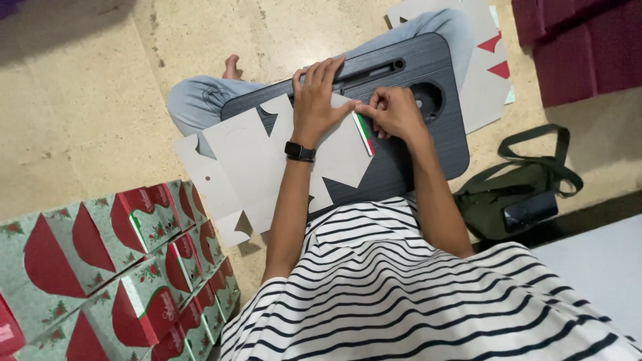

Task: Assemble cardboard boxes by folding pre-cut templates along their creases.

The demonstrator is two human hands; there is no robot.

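Flat grey carton blank [261, 160] on lap desk [441, 134], left hand [315, 100] spread flat on it, right hand [394, 113] pinching its flap

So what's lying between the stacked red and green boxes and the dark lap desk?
In the head view, the flat grey cardboard blank spans it, from the lap desk toward the boxes, with pale floor showing beside it.

Home floor: lap desk [401, 167], stacked boxes [120, 267].

Green-and-red folded boxes [120, 267] stacked lower left; flat grey carton blank [254, 160] on lap desk, red-green flap edge.
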